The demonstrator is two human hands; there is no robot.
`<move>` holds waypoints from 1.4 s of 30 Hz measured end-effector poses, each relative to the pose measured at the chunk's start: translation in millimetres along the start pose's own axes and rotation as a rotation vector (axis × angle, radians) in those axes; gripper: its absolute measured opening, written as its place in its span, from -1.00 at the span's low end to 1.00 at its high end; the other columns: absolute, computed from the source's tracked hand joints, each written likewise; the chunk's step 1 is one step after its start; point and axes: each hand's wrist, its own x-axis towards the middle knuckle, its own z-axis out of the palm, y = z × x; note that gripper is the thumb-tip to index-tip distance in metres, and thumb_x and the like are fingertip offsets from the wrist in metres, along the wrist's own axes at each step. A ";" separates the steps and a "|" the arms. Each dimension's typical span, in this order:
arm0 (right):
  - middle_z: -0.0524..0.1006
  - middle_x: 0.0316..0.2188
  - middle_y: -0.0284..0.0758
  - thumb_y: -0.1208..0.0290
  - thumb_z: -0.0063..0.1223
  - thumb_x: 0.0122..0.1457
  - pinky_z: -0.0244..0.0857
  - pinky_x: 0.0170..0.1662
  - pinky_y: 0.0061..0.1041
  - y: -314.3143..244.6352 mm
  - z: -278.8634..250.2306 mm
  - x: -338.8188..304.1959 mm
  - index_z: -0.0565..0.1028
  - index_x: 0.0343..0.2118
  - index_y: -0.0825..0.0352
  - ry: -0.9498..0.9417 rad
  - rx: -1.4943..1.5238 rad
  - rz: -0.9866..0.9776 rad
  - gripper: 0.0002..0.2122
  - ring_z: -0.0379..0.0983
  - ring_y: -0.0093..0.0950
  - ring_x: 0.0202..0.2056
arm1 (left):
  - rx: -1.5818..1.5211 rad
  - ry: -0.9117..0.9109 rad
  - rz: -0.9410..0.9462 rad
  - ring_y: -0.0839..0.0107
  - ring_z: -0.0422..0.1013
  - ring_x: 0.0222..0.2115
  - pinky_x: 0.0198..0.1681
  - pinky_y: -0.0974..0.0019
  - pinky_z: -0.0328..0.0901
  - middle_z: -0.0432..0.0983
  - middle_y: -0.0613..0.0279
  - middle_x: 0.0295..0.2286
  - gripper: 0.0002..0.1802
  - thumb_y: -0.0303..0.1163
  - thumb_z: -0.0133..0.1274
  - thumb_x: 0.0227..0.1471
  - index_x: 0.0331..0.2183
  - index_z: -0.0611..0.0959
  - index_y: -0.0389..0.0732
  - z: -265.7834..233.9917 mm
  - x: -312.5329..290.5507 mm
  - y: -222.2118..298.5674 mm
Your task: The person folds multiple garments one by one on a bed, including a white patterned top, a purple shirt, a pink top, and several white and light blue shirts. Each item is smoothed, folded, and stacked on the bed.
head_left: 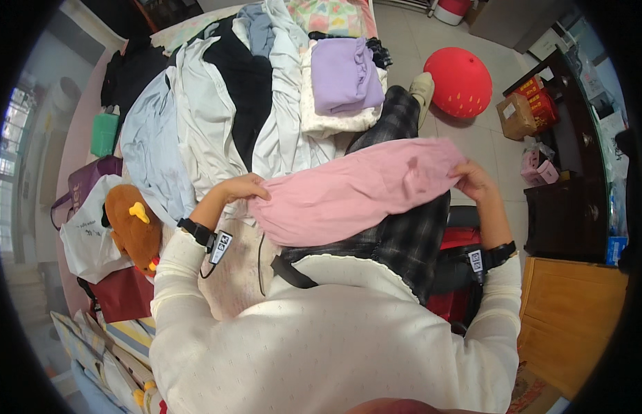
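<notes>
A pink garment (355, 190) is stretched across my lap. My left hand (241, 188) grips its left end and my right hand (475, 181) grips its right end. Both forearms wear cream sleeves and black wrist bands. Under the garment lie my dark plaid trousers (404, 238). Just beyond my hands a bed holds a heap of clothes: pale blue (152, 145), white (210, 117) and black (245, 76) pieces, and a folded lilac garment (342, 72) on a cream one.
A brown plush toy (131, 224) and a white bag (86, 234) sit at my left, above a dark red bag (124, 293). A red dome-shaped object (459, 81) lies on the tiled floor. A cardboard box (516, 116), a dark cabinet (566, 214) and a wooden surface (569, 317) stand at right.
</notes>
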 end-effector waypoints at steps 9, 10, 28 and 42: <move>0.48 -0.13 -0.29 0.48 0.17 -0.12 0.30 -0.04 -0.52 5.3 -20.8 15.6 0.35 -0.02 0.42 -0.141 -0.169 0.010 -0.49 0.43 -0.46 -0.15 | -0.648 0.501 0.301 0.68 0.29 -0.51 -0.46 0.56 0.17 0.42 0.49 -0.45 -0.63 -0.26 0.21 -0.09 -0.21 0.51 -0.15 53.4 17.9 -79.3; 0.47 -0.13 -0.28 0.49 0.15 -0.12 0.30 -0.05 -0.52 2.8 -19.0 17.4 0.35 -0.02 0.42 -0.057 -0.159 -0.004 -0.49 0.43 -0.45 -0.14 | -0.717 0.514 0.325 0.68 0.28 -0.51 -0.47 0.55 0.17 0.42 0.49 -0.46 -0.63 -0.23 0.19 -0.06 -0.21 0.51 -0.14 58.2 19.9 -80.0; 0.46 -0.09 -0.16 0.40 0.01 0.04 0.32 -0.01 -0.41 -16.2 80.6 -21.7 0.30 0.02 0.48 -0.123 0.218 -0.096 -0.54 0.45 -0.39 -0.12 | -0.527 0.478 0.684 0.47 0.44 -0.31 -0.22 0.42 0.34 0.49 0.24 -0.32 -0.51 -0.47 0.05 -0.18 -0.11 0.43 -0.37 44.7 -100.2 94.2; 0.32 0.00 -0.24 0.29 0.19 -0.02 0.31 -0.03 -0.37 74.2 108.7 0.5 0.09 0.13 0.34 0.133 0.203 -0.105 -0.32 0.33 -0.41 -0.02 | 0.200 0.571 1.036 0.38 0.32 -0.22 -0.15 0.31 0.23 0.37 0.20 -0.22 -0.48 -0.31 0.18 -0.09 -0.08 0.42 -0.24 126.9 19.5 127.3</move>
